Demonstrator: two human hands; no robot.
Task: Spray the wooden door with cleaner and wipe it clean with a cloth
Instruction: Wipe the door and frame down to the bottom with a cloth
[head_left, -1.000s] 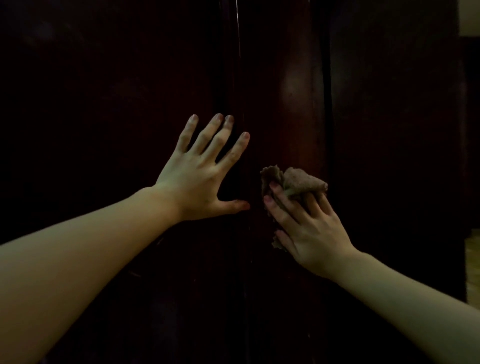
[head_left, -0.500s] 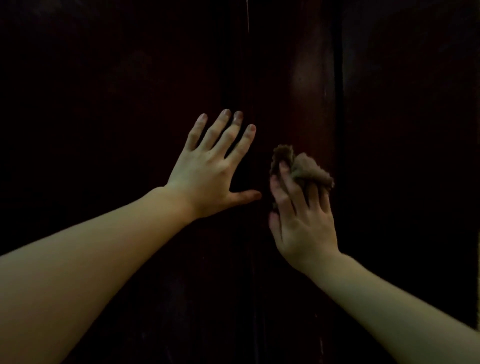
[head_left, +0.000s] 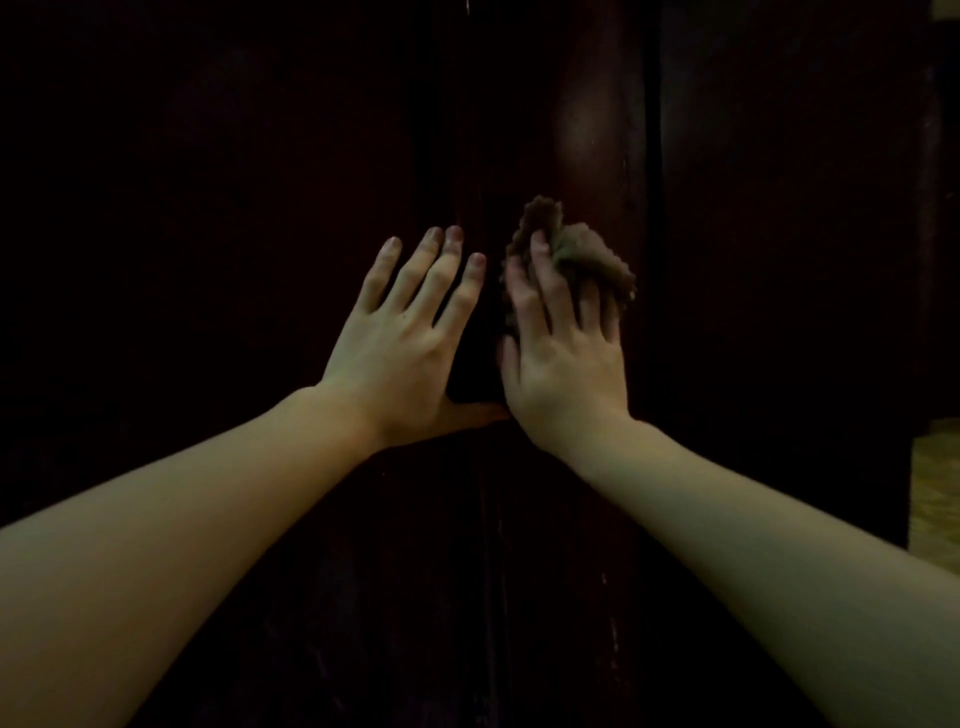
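Door (head_left: 587, 124): dark wood, glossy, vertical grooves down centre, dim room; strip of pale floor (head_left: 935, 493) past its right edge. Left hand (head_left: 400, 348): flat on door, fingers spread, holding nothing. Right hand (head_left: 563, 364): just beside it, fingers pressing brown cloth (head_left: 587, 249) onto door's centre panel.

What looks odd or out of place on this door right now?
Nothing stands out. The left hand lies flat on the dark wooden door; the right hand presses a bunched cloth against it. The dim light hides fine marks.
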